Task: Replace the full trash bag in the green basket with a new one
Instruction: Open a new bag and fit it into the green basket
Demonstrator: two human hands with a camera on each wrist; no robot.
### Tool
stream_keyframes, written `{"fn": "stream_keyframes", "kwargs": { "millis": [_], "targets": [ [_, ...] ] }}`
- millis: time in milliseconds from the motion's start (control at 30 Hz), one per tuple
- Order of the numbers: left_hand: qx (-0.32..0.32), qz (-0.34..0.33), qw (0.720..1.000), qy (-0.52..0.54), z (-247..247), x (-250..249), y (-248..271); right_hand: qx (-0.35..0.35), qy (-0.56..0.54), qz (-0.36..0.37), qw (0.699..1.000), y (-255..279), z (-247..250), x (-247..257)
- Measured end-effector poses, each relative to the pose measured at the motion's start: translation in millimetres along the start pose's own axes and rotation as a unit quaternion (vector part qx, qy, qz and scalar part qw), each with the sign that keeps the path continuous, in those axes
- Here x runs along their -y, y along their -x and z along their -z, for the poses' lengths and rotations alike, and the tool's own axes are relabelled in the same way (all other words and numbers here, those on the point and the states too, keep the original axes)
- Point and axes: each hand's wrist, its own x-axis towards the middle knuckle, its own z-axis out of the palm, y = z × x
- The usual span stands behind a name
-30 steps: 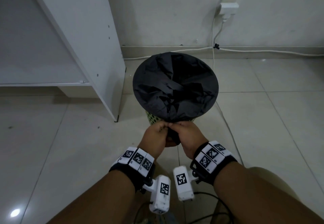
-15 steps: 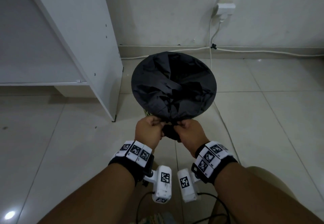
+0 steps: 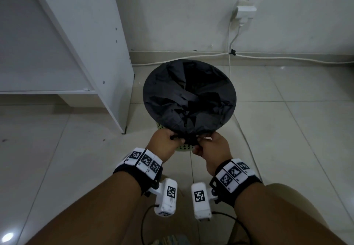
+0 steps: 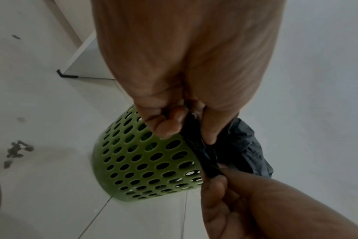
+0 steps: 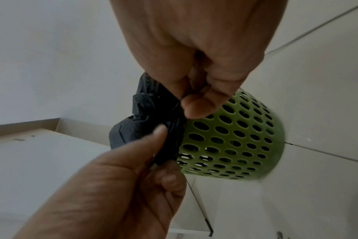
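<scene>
**Two hands, one bunched-up bag edge**

Two hands were on the same twisted bit of black trash bag (image 3: 189, 99) at the near side of the green basket (image 4: 145, 161). The bag was stretched over the whole mouth of the basket, crumpled and sagging in the middle, and its spare edge was gathered into a tight dark strand just outside the rim on the person's side.

The left hand (image 3: 164, 143) had that strand pinched between thumb and curled fingers; the left wrist view showed it pretty clearly, with the plastic running out of the fingertips (image 4: 168, 127) and down across the basket wall. The right hand (image 3: 212, 149) was clamped on the other end of the same strand, thumb pressed against a bent forefinger. The hands sat close together but not touching, with the short stretch of bag pulled taut between them.

The basket itself was the round plastic kind with oval holes all over, standing upright on the pale tiled floor (image 3: 287, 129). Only a sliver of green showed under the bag from the head view.

Just left of the basket stood a white cabinet (image 3: 95, 34), its side panel coming down near the basket but not touching it. Behind was a white wall with a plug adapter (image 3: 245, 11) in a socket, and white cables (image 3: 229, 39) dropping from it and running along the skirting.
</scene>
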Motion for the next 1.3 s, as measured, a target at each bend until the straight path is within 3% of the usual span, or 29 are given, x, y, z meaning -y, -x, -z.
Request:
{"fn": "stream_keyframes", "kwargs": {
  "millis": [100, 267, 367, 500, 600, 733, 867, 967, 1167, 1300],
  "targets": [
    [-0.023, 0.023, 0.999, 0.012, 0, 3, -2, 0.031, -0.004, -0.006, 0.999, 1, 2, -3],
    [-0.051, 0.052, 0.996, 0.047, 0, 6, -2, 0.067, 0.161, 0.089, 0.981, 0, 0, -5],
    [-0.07, 0.035, 0.995, 0.063, -4, 7, 3, 0.094, 0.229, 0.146, 0.958, -1, -5, -8],
    [-0.074, -0.009, 0.995, 0.061, -12, 7, 15, 0.129, 0.177, 0.111, 0.969, 6, -19, -4],
    [-0.041, -0.012, 0.997, 0.06, -14, 3, 17, 0.145, 0.134, 0.087, 0.976, 6, -27, -5],
    [-0.003, 0.034, 0.987, 0.159, -13, 6, 16, 0.16, 0.123, 0.085, 0.976, 1, -23, -3],
    [-0.075, 0.095, 0.956, 0.267, -11, -1, 15, 0.133, 0.102, 0.072, 0.983, -2, -22, -2],
    [-0.053, 0.102, 0.949, 0.294, -12, -5, 17, 0.151, 0.099, 0.077, 0.981, 1, -23, -1],
    [-0.075, 0.116, 0.948, 0.286, -14, -2, 12, 0.184, 0.103, 0.095, 0.973, -2, -17, -1],
    [-0.112, 0.053, 0.974, 0.187, -9, 2, 9, 0.141, 0.151, 0.144, 0.968, -1, -13, -2]
  ]
}}
